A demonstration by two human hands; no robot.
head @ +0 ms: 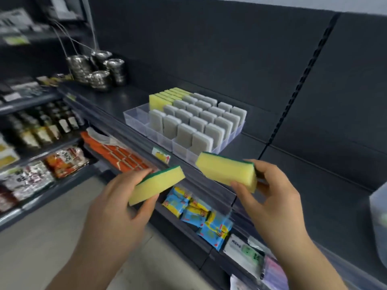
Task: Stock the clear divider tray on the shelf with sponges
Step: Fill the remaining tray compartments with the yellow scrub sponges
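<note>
A clear divider tray (134, 119) sits on the dark shelf, holding rows of upright grey sponges (196, 122) and one far-left row of yellow sponges (162, 100). The tray's left front compartments look empty. My left hand (117, 206) grips a yellow sponge with a green scouring side (156, 185) below and in front of the tray. My right hand (272, 195) holds a second yellow-and-green sponge (226, 170) by its right end, just in front of the tray's near corner.
Stacked steel bowls (98, 70) stand at the shelf's far left. The dark shelf (293, 164) runs on to the right of the tray. Lower shelves hold orange packs (117, 153), blue-yellow packets (201, 214) and bottles (48, 126). A translucent container (379, 222) is at the right edge.
</note>
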